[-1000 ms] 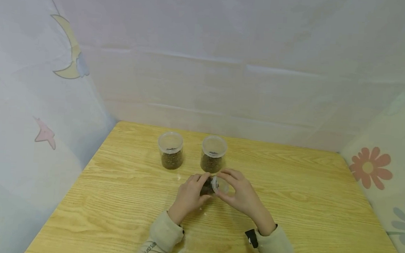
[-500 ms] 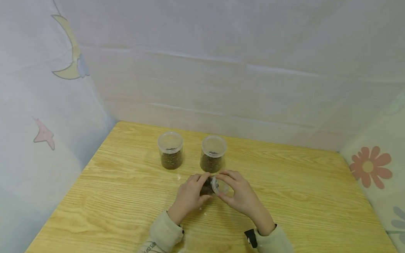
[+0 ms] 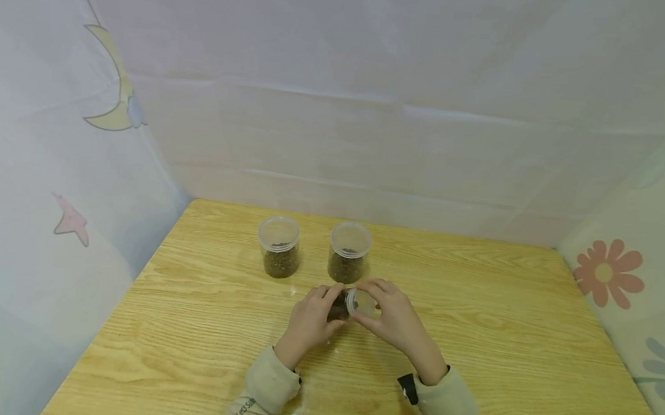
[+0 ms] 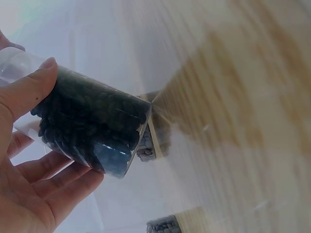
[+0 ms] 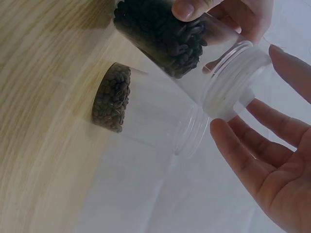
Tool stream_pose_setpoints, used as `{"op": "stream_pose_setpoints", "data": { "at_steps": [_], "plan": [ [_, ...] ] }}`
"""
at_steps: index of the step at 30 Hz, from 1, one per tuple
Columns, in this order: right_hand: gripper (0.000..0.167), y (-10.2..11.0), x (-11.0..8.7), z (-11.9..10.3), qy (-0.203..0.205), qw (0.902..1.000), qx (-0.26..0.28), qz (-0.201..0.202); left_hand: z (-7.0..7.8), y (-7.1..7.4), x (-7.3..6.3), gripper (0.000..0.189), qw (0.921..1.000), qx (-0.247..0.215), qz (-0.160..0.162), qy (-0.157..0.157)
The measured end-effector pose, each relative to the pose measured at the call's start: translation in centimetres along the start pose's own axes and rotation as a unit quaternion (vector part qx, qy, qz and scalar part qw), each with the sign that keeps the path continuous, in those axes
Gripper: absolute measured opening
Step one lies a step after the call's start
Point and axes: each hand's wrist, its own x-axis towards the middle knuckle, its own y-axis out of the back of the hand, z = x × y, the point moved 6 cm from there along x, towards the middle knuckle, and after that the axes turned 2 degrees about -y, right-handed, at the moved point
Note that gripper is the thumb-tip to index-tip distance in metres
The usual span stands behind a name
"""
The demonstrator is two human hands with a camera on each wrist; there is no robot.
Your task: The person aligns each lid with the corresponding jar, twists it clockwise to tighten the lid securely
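My left hand (image 3: 310, 320) grips a clear jar (image 4: 92, 121) partly filled with dark beans, its thumb on one side and fingers on the other. The jar is tilted, its lidded end toward my right hand (image 3: 397, 316). A clear screw lid (image 5: 235, 82) sits on the mouth, and my right thumb and fingertips hold its rim. In the right wrist view the fingers (image 5: 252, 170) are spread around the lid, with the palm apart from it.
Two similar clear jars with dark beans, a left one (image 3: 280, 247) and a right one (image 3: 349, 253), stand upright just beyond my hands. The wooden table (image 3: 504, 294) meets a pale fabric backdrop (image 3: 337, 138) behind and at both sides.
My right fingers have shifted slightly around the lid, and the right wrist has moved a little to the left. The left hand and the standing jars look unchanged.
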Motion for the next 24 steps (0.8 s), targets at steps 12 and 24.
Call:
{"op": "stream_pose_setpoints", "data": {
  "at_steps": [12,24],
  "plan": [
    [0.046,-0.09,0.21,0.33,-0.058,0.9982,-0.015,-0.003,0.1,0.03,0.02,0.062,0.9999,-0.001,0.009,-0.006],
    [0.041,-0.13,0.34,0.67,-0.094,0.9948,-0.028,0.028,0.23,0.18,0.07,0.062,0.9999,0.003,0.008,-0.006]
  ]
}}
